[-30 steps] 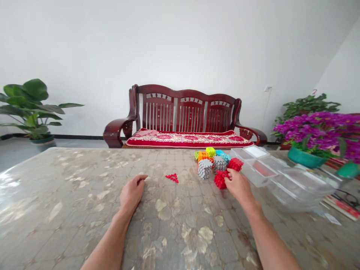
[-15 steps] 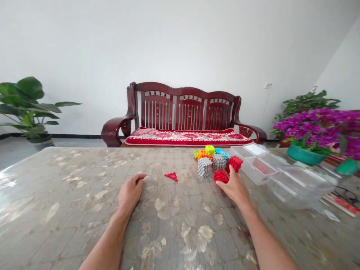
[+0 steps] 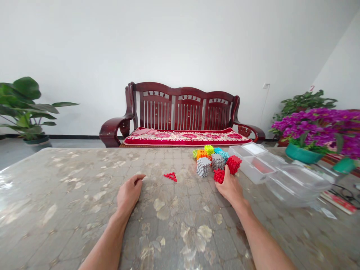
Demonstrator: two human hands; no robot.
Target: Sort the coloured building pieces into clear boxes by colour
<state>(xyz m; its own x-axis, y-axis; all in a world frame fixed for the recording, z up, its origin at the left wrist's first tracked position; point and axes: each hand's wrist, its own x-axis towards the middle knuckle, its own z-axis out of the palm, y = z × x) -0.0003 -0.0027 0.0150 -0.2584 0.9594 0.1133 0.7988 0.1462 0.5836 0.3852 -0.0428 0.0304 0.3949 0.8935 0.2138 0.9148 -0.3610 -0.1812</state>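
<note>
My left hand (image 3: 129, 193) rests on the table with its fingers curled in and the fingertip pointing right; I see nothing in it. To its right lies a flat red triangle (image 3: 171, 176) of small joined plastic pieces. My right hand (image 3: 231, 189) has its thumb and index finger around the near clump of red interlocking pieces (image 3: 219, 175), partly covering it. Just beyond the index finger stands a taller red stack (image 3: 234, 164). Close by are a light grey stack (image 3: 203, 167), a darker grey stack (image 3: 218, 161), and orange (image 3: 201, 153), yellow-green (image 3: 209, 150) and blue (image 3: 222, 153) pieces.
Clear plastic boxes (image 3: 299, 183) with lids stand right of the stacks. Purple flowers (image 3: 317, 127) in a green pot are farther right. A patterned cover lies over the table (image 3: 84, 210). Behind it stands a dark wooden bench (image 3: 187, 108); a potted plant (image 3: 30, 108) is at left.
My right hand's thumb and index finger have drawn closer together around the near red clump. My left hand stays on the table. The whole view has shifted slightly.
</note>
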